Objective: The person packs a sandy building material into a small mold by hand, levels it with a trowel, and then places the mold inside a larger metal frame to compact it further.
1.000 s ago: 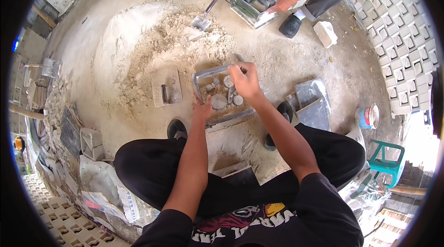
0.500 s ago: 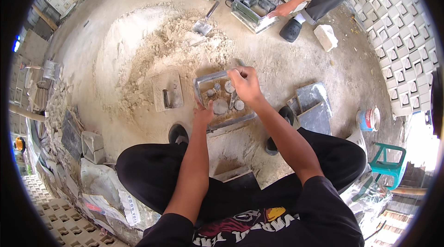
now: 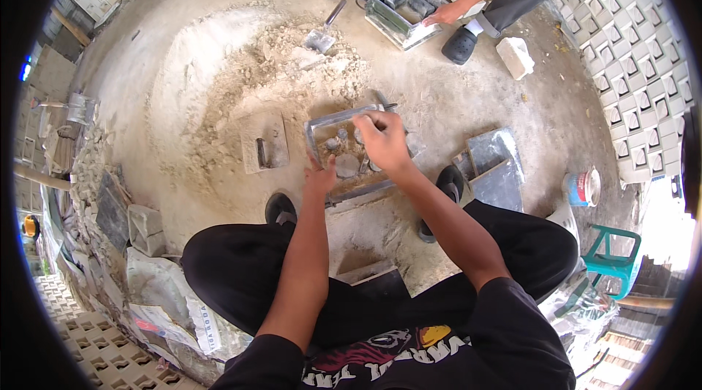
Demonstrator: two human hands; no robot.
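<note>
A rectangular grey mould frame (image 3: 344, 119) lies on the ground between my feet, with several round grey discs (image 3: 346, 165) and sandy material inside. My left hand (image 3: 319, 176) grips the frame's left wall near its front corner, thumb on the inner side and fingers outside. Over the right part of the mould, my right hand (image 3: 383, 143) is closed in a fist. What it holds, if anything, is hidden by the fingers. A short dark tip (image 3: 391, 105) shows just beyond that hand at the far right corner of the frame.
A flat board with a handle (image 3: 265, 143) lies left of the mould. Beyond is a pale powder heap (image 3: 212, 54) with a trowel (image 3: 320, 40). Another person works at a second mould (image 3: 402, 17). Dark plates (image 3: 497, 171), a bucket (image 3: 582, 188) and a green stool (image 3: 614, 262) are at right.
My right hand has come slightly nearer to me and left, over the discs. My left hand stays on the frame's left wall.
</note>
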